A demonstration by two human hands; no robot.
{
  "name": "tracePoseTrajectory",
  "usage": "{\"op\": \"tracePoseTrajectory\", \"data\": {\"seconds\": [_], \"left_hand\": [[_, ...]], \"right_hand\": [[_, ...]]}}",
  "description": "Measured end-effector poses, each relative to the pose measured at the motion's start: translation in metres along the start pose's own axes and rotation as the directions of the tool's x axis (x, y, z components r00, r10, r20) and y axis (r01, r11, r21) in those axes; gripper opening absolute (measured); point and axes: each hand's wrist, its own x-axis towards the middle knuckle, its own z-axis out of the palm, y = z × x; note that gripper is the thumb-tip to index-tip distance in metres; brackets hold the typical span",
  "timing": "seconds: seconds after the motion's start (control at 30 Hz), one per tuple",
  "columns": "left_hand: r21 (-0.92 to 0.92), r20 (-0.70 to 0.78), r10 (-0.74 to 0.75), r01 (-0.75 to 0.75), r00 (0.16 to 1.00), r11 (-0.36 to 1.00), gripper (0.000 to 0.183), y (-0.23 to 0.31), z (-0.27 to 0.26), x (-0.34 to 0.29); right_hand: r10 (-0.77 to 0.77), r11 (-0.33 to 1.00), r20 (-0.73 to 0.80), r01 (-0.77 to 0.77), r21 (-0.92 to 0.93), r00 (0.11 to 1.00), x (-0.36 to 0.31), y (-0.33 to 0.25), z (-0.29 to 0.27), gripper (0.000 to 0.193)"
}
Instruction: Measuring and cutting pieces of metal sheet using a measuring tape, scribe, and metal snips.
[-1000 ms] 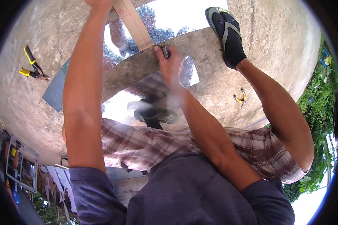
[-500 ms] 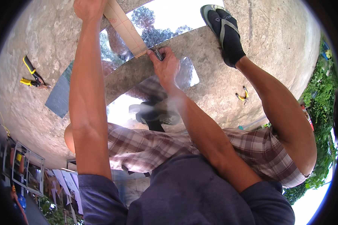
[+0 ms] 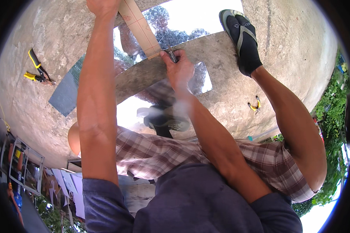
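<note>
At the far left of the scene, a pair of snips (image 3: pixel 41 71) with yellow-and-black handles lies on the concrete floor (image 3: pixel 295 66), its blades toward the near right. Right of it lies a dark grey metal piece (image 3: pixel 64 93); the left forearm covers its right side, so I cannot tell whether it joins the mirror-bright sheet (image 3: pixel 206 23) beyond.

The left hand (image 3: pixel 104 6) is at the far side, cut by the view's edge, beside the tan strip (image 3: pixel 140 29). Its fingers are out of sight, so I cannot tell whether its grip is spread or pressed together.

The strip, marked with red lines, lies across the bright sheet. Its long axis slants from far left to near right, and its squared near end reaches the sheet's near edge. Compared with a second ago, that end sits slightly further left along the edge, and the right hand (image 3: pixel 180 72) has gone with it; over the last half second the two hold nearly the same relation. That suggests strip and hand are being adjusted together, by small amounts.

The right hand pinches a small metallic tool (image 3: pixel 173 57) between thumb and fingers, just right of the strip's end, its thin tip pointing far. Nearer lies a second shiny sheet (image 3: pixel 126 114). Further right are a sandalled foot (image 3: pixel 241 39) and small yellow-handled pliers (image 3: pixel 258 101).
</note>
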Motion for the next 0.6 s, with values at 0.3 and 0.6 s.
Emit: {"op": "tracePoseTrajectory", "data": {"seconds": [0.3, 0.6], "left_hand": [[0.019, -0.019, -0.021, 0.021, 1.0, 1.0, 0.043, -0.01, 0.001, 0.0], [-0.018, 0.072, -0.091, 0.093, 0.993, 0.996, 0.043, 0.008, 0.002, 0.0]], "right_hand": [[-0.043, 0.999, -0.037, 0.042, -0.019, 0.998, -0.003, -0.002, 0.003, 0.045], [-0.001, 0.983, -0.016, 0.004, 0.186, 1.0, 0.005, 0.006, 0.0, 0.043]]}}
